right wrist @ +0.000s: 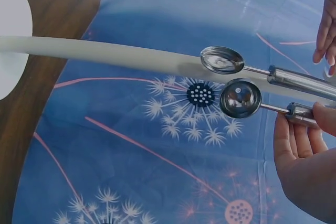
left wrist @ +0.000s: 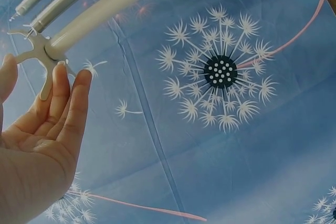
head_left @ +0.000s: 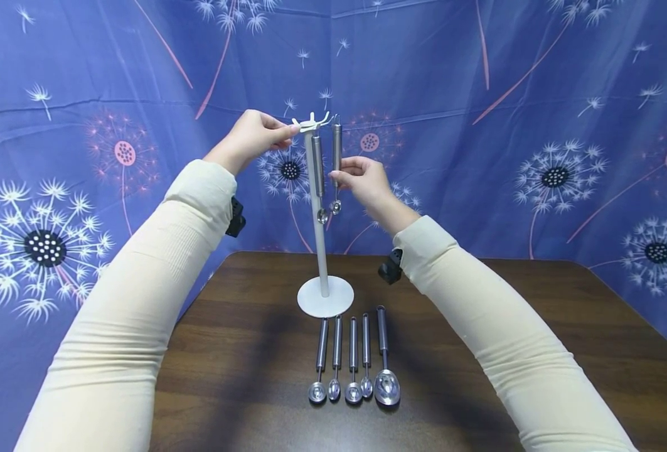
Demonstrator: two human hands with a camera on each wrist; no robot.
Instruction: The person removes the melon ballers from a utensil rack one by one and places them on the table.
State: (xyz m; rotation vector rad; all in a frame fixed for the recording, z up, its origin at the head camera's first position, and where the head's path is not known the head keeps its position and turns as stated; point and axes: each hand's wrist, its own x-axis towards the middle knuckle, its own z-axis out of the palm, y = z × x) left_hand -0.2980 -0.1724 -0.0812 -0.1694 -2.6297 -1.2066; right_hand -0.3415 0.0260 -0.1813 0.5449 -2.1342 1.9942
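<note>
A white hook stand [head_left: 320, 251] rises from a round base, with curved hooks at its top. My left hand [head_left: 262, 135] pinches one of these hooks, also seen in the left wrist view, where the fingers [left wrist: 79, 98] lie around it. One steel melon baller [head_left: 318, 166] hangs from the stand, handle up and bowl down. Beside it, my right hand [head_left: 367, 182] grips a second melon baller [right wrist: 240, 98] low on its handle, thumb against fingers, bowl downward. Its handle's top is close to a hook tip; I cannot tell whether it hangs there.
In front of the base, several steel scoops [head_left: 353, 358] lie in a row on the brown wooden table [head_left: 243, 389], handles pointing away from me. The rightmost is a larger oval-bowled scoop [head_left: 387, 386]. A blue dandelion-print cloth [head_left: 452, 125] hangs behind the table.
</note>
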